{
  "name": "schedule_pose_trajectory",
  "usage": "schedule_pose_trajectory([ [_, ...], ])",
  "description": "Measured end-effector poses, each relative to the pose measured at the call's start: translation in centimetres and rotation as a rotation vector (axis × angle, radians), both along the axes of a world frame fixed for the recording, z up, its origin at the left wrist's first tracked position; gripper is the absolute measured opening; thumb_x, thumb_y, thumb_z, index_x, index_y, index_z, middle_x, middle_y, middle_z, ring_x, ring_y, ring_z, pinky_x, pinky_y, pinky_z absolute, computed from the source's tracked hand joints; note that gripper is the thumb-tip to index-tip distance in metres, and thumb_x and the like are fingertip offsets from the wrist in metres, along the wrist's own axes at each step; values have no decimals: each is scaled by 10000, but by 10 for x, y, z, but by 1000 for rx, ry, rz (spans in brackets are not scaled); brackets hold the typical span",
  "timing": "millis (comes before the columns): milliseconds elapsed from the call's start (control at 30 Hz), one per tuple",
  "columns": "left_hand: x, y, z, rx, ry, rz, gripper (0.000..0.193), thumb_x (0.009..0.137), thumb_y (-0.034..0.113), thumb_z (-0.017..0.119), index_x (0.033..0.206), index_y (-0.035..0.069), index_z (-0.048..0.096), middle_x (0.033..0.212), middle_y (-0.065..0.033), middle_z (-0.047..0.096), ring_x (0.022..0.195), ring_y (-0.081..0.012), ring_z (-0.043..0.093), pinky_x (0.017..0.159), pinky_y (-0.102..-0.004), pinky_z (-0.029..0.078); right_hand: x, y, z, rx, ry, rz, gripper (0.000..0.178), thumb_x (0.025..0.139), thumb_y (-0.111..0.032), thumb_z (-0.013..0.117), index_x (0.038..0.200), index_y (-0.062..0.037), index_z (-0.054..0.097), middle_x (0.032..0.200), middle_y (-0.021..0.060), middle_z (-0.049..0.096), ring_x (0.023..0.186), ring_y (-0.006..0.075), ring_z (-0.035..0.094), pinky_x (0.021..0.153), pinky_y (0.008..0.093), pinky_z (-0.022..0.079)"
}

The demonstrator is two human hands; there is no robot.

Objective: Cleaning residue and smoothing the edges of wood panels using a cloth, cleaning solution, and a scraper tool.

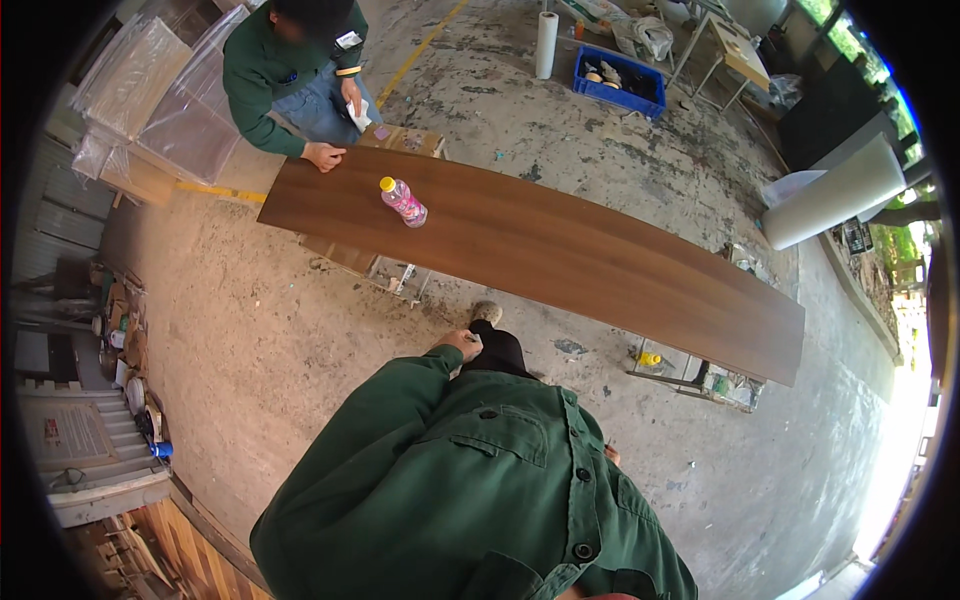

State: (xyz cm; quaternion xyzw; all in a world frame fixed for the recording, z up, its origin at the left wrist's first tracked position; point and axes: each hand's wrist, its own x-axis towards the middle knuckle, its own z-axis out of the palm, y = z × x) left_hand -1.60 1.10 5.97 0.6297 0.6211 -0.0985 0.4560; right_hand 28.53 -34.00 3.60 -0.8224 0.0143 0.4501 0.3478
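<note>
My left hand (pixel 462 345) hangs in front of my dark trouser leg, short of the board's near edge. Its fingers are curled around something small and pale that I cannot make out. Of my right hand (pixel 612 455) only a sliver shows past the side of my green jacket; its fingers are hidden. Ahead of me a long brown wooden board (pixel 560 255) lies flat across low supports. A pink-labelled plastic bottle with a yellow cap (pixel 404 202) is on the board's left part.
At the board's far left end a co-worker in green (pixel 270 85) touches its edge and holds a white cloth (pixel 360 115). Under the board's right end sits a yellow container (pixel 650 358). A blue crate (pixel 620 85), a foam roll (pixel 835 192) and wrapped stacks (pixel 185 120) stand around.
</note>
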Motion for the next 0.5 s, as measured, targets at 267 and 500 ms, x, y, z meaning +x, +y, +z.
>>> schedule_pose_trajectory([
  [267,-32,50,12,-205,100,227,636,647,632,569,835,31,649,857,-146,629,832,-296,578,775,-366,439,12,49,-5,-78,-8,48,202,746,-226,565,825,-48,615,557,54,535,340,144,416,306,308,347],
  [500,-120,120,-23,293,-134,562,359,674,318,690,948,94,630,807,-96,640,782,-230,610,716,-349,473,19,128,20,-64,-5,53,183,746,-213,566,829,-56,609,555,46,532,347,135,415,308,302,344],
])
